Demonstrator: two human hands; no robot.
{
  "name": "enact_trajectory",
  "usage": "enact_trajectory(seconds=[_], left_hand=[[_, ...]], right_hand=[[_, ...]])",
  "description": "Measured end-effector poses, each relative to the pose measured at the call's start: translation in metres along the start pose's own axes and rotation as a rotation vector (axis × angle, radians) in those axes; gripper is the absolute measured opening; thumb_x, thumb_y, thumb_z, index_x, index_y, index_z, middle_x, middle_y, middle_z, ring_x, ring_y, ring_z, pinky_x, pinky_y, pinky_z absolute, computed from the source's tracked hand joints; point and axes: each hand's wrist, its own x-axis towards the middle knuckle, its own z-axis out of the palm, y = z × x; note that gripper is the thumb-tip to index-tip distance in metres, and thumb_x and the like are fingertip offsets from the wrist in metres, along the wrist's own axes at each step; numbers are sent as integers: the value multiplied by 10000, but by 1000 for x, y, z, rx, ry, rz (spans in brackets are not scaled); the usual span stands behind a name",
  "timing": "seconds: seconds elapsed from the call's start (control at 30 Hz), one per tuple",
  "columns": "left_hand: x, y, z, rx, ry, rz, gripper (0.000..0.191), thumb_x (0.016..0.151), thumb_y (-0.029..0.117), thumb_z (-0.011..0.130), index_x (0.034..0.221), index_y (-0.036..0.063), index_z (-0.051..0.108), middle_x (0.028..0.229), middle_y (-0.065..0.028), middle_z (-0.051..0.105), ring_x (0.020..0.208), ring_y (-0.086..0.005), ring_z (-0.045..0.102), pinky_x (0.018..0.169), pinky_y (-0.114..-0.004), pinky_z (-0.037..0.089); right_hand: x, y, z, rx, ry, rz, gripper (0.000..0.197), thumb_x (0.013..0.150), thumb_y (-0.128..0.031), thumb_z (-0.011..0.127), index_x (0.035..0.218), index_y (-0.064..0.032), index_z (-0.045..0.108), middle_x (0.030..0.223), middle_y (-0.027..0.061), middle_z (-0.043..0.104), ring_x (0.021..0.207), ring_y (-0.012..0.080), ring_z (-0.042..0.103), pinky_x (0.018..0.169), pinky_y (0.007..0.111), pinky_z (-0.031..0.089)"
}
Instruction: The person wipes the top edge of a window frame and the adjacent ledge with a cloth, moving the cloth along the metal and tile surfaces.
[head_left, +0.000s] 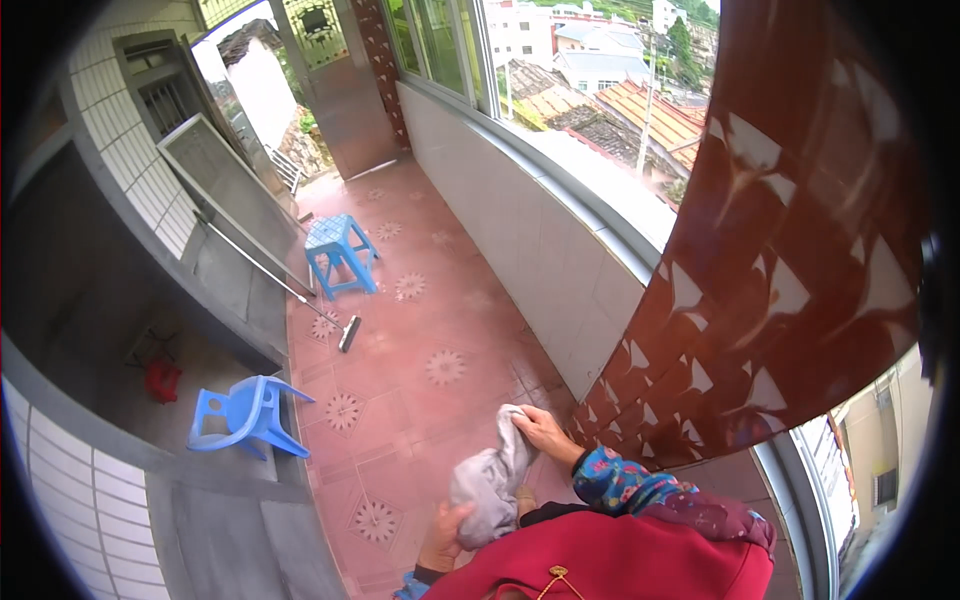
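A crumpled grey cloth (491, 480) hangs between my two hands, in front of my red garment (600, 555). Its upper end is gripped by my right hand (546, 431), whose arm wears a blue floral sleeve. Lower down, my left hand (444, 532) holds the bunched bottom part of the cloth. Some of the left fingers are hidden or blurred against the fabric. Beneath the cloth lies the reddish tiled floor (405, 442) with flower patterns.
A blue plastic chair (259, 416) stands by the doorway at left. Farther off are a blue stool (337, 240) and a long-handled floor brush (349, 334). A screen frame (225, 187) leans on the left wall. A brown patterned pillar (750, 285) and a low wall (517, 217) with windows bound the right.
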Motion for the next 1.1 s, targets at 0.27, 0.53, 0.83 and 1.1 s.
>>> enact_trajectory(seconds=[0.27, 0.53, 0.83, 1.1], left_hand=[[100, 122, -11, -84, 77, 376, 596, 842, 122, 613, 1400, -2, 441, 1338, -119, 547, 1216, -269, 540, 1054, -403, 427], [279, 260, -9, 6, -72, 391, 602, 813, 194, 648, 1360, 11, 477, 1286, -120, 577, 1182, -280, 562, 1042, -429, 450], [438, 369, 91, 210, -423, 231, 649, 819, 251, 682, 1376, 6, 456, 1306, -136, 565, 1190, -281, 565, 1030, -432, 463], [529, 399, 214, 170, -610, 321, 704, 773, 250, 776, 1366, 25, 470, 1298, -119, 565, 1178, -261, 564, 1039, -406, 448]], right_hand=[[181, -44, 12, 64, -110, -15, 372, 984, -287, 562, 1200, 12, 613, 1049, 37, 664, 989, 115, 584, 877, 289, 476], [312, -115, -39, 62, 87, -64, 338, 973, -260, 578, 1168, 11, 625, 1075, 112, 682, 1000, 178, 624, 881, 322, 490], [375, -178, -151, -100, 431, -216, 334, 970, -256, 595, 1173, 7, 639, 1065, 43, 654, 982, 117, 592, 840, 282, 504], [407, -229, -265, -74, 609, -451, 270, 975, -224, 600, 1091, 11, 664, 888, 23, 670, 855, 78, 566, 762, 268, 499]])
